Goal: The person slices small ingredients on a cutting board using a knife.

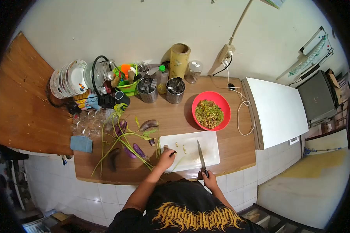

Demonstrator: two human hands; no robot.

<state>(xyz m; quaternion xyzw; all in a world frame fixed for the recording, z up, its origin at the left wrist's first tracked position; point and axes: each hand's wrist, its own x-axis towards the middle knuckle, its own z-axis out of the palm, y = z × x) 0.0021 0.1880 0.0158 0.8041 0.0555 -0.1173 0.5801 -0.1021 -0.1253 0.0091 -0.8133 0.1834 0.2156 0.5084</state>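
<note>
A white cutting board (209, 146) lies near the table's front edge, with a few small pale pieces (184, 148) on it. My left hand (166, 159) is closed over the board's left edge; a small dark bit shows at its fingers, too little to name. In my right hand (210, 181) is the black handle of a kitchen knife (201, 154), its blade pointing away from me over the board's right half. Left of the board are purple eggplants (138, 150) and long green stems with leaves (118, 137). Behind it stands a red bowl (226, 107) of chopped green and brown vegetables (209, 114).
At the back are metal cutlery holders (147, 96), an oil bottle (162, 83), a bamboo container (179, 62) and a lidded jar (194, 72). A dish rack with plates (77, 75), glasses (90, 122) and a blue cloth (81, 144) occupy the left. A white cable (245, 130) trails at right.
</note>
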